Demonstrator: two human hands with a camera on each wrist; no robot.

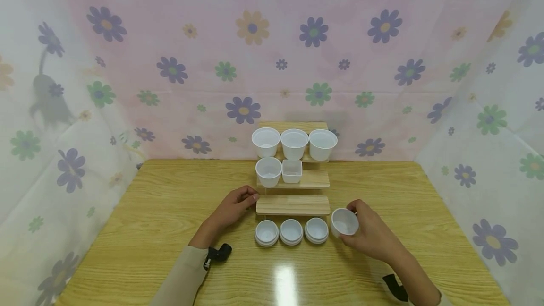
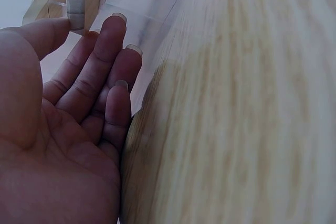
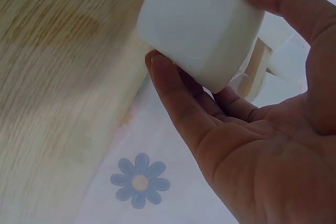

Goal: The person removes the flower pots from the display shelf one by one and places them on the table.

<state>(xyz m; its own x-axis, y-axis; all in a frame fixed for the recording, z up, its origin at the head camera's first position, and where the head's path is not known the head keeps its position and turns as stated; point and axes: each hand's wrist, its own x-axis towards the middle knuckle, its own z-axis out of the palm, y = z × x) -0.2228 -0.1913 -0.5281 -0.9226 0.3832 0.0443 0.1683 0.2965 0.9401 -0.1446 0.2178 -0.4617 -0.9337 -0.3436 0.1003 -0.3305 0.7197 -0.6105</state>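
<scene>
The right hand [image 1: 370, 234] holds a round white cup [image 1: 344, 222] with thumb and fingers, just past the right end of the wooden stand's [image 1: 316, 179] long bottom board [image 1: 293, 205], which runs left to right. The left hand [image 1: 233, 207] pinches that board's left end. Three small white tubs [image 1: 291, 231] sit before the stand.

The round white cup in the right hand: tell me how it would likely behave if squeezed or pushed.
Probably fairly stiff: the cup shows no dent where the right hand grips it. Likely light for its size, since it looks empty in the head view. Smooth and round, it could roll if knocked onto its side.
</scene>
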